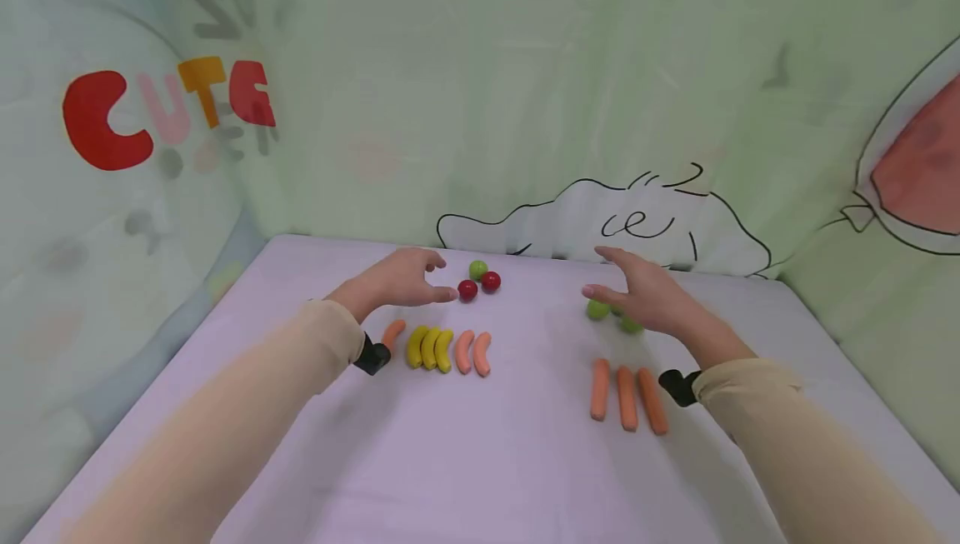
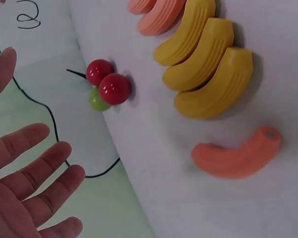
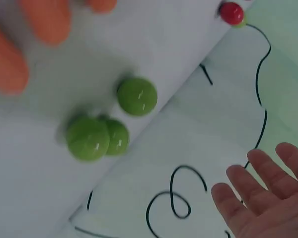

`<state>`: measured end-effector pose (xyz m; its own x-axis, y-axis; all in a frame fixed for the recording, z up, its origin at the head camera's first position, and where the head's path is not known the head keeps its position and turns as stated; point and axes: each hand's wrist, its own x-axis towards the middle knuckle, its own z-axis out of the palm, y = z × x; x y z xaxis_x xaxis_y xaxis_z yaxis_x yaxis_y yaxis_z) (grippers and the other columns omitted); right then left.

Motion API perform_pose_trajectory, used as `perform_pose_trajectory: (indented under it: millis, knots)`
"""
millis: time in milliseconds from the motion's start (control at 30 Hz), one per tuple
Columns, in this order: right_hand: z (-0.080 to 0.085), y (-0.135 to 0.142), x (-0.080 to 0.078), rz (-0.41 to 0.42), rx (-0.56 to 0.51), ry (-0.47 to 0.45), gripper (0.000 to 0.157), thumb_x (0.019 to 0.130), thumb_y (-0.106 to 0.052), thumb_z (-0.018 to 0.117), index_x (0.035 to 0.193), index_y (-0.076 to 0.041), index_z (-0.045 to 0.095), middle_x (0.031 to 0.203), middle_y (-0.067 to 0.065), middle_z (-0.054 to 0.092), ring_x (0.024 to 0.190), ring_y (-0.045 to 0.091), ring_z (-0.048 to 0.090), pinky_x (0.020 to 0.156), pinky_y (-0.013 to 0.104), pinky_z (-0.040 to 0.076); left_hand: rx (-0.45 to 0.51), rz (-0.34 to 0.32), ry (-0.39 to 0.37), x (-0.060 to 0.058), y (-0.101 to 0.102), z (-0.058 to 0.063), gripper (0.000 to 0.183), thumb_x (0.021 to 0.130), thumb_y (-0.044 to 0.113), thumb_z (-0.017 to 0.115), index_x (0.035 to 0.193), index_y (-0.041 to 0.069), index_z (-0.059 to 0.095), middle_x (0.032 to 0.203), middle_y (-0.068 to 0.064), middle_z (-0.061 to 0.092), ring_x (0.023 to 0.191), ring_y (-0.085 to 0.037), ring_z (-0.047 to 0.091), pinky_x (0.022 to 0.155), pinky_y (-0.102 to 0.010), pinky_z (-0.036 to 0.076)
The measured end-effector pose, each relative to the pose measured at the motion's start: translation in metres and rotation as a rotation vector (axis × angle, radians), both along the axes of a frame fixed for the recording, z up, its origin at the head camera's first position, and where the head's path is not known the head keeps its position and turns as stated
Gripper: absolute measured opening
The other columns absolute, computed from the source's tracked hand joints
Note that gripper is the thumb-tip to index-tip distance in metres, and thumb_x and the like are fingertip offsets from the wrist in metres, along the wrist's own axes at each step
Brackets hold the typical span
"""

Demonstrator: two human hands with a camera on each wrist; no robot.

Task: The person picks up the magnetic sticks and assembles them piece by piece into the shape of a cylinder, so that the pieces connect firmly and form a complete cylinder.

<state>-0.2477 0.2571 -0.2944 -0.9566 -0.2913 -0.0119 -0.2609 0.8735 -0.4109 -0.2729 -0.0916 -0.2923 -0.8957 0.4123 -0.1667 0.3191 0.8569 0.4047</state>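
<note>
My left hand (image 1: 405,277) hovers over the back left of the table, fingers spread and holding nothing. Just right of it lie two shiny red balls (image 1: 491,281) and one green ball (image 1: 478,270). Below its wrist sits a curved orange-pink piece (image 2: 236,156). Beside that piece, three yellow toy bananas (image 2: 208,89) lie in a row, followed by two pink curved pieces (image 1: 472,353). My right hand (image 1: 648,294) is raised at the back right, fingers extended and empty. Three green balls (image 3: 137,96) are under it, partly hidden in the head view. Nearer lie three orange sausage-shaped pieces (image 1: 627,398).
The table (image 1: 480,469) has a pale lilac cover. Behind it hangs a light green printed cloth (image 1: 480,94) with cartoon drawings, and more cloth stands at the left and right sides. Each wrist wears a black camera mount (image 1: 372,354).
</note>
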Motion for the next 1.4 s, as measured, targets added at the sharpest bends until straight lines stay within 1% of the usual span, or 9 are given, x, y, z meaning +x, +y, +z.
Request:
perform_pose_trajectory:
  millis: [100,333,467,667,833,967,1200,1300,1400]
  knots:
    - [-0.007,-0.012,-0.005,0.023,-0.033,-0.018,0.077,0.101,-0.041,0.063,0.156,0.002,0.032,0.157,0.031,0.039,0.144,0.050,0.038,0.115,0.066,0.035,-0.005,-0.030,-0.024,0.001,0.012,-0.010,0.060,0.099,0.040,0.065,0.145,0.003,0.054,0.145,-0.018,0.058,0.133,-0.032,0.056,0.112,-0.046,0.048]
    - [-0.028,-0.037,-0.019,0.055,-0.075,-0.073,0.066,0.101,-0.033,0.065,0.151,0.003,0.042,0.149,0.029,0.051,0.140,0.046,0.047,0.113,0.061,0.042,-0.038,-0.052,-0.073,0.006,0.040,-0.035,0.053,0.099,0.036,0.067,0.139,0.003,0.060,0.136,-0.014,0.065,0.124,-0.027,0.060,0.110,-0.041,0.050]
    - [-0.037,-0.048,-0.028,0.080,-0.082,-0.081,0.065,0.101,-0.031,0.065,0.150,0.005,0.043,0.147,0.028,0.054,0.138,0.046,0.050,0.114,0.058,0.042,-0.056,-0.035,-0.108,0.012,0.052,-0.044,0.049,0.098,0.038,0.068,0.134,0.005,0.064,0.130,-0.010,0.068,0.118,-0.024,0.062,0.106,-0.040,0.052]
    - [-0.046,-0.067,-0.038,0.112,-0.070,-0.104,0.063,0.101,-0.030,0.065,0.148,0.006,0.045,0.143,0.028,0.057,0.135,0.045,0.053,0.113,0.057,0.044,-0.101,0.041,-0.182,0.023,0.061,-0.052,0.036,0.094,0.042,0.072,0.109,0.010,0.068,0.095,-0.003,0.070,0.092,-0.019,0.063,0.083,-0.035,0.056]
    - [-0.054,-0.083,-0.047,0.117,-0.058,-0.136,0.061,0.100,-0.028,0.065,0.147,0.007,0.046,0.140,0.027,0.060,0.133,0.043,0.055,0.112,0.055,0.046,-0.158,0.008,-0.138,0.030,0.063,-0.056,0.032,0.095,0.043,0.071,0.089,0.012,0.069,0.073,0.000,0.067,0.082,-0.016,0.062,0.078,-0.033,0.052]
    - [-0.060,-0.092,-0.053,0.092,-0.057,-0.167,0.058,0.100,-0.027,0.066,0.145,0.006,0.049,0.136,0.026,0.063,0.128,0.040,0.059,0.109,0.052,0.049,-0.203,0.001,-0.112,0.034,0.069,-0.060,0.037,0.093,0.046,0.071,0.082,0.011,0.068,0.069,-0.002,0.066,0.086,-0.018,0.061,0.082,-0.035,0.051]
    - [-0.069,-0.101,-0.060,0.053,-0.045,-0.170,0.055,0.097,-0.028,0.069,0.138,0.007,0.056,0.126,0.024,0.067,0.112,0.033,0.064,0.100,0.046,0.054,-0.252,0.030,-0.116,0.037,0.078,-0.062,0.042,0.089,0.048,0.074,0.100,0.008,0.068,0.085,-0.005,0.065,0.105,-0.026,0.056,0.098,-0.042,0.048]
    - [-0.070,-0.104,-0.061,0.023,-0.042,-0.174,0.053,0.097,-0.029,0.070,0.135,0.006,0.060,0.123,0.022,0.067,0.107,0.031,0.063,0.097,0.044,0.055,-0.239,0.042,-0.125,0.038,0.081,-0.061,0.038,0.090,0.044,0.073,0.095,0.007,0.069,0.084,-0.006,0.065,0.106,-0.028,0.055,0.099,-0.042,0.047]
    - [-0.073,-0.106,-0.062,-0.014,-0.053,-0.186,0.049,0.096,-0.030,0.070,0.130,0.005,0.063,0.119,0.020,0.068,0.101,0.028,0.062,0.092,0.040,0.055,-0.208,0.063,-0.147,0.040,0.082,-0.060,0.033,0.092,0.039,0.071,0.084,0.007,0.070,0.081,-0.007,0.065,0.107,-0.029,0.054,0.097,-0.042,0.048]
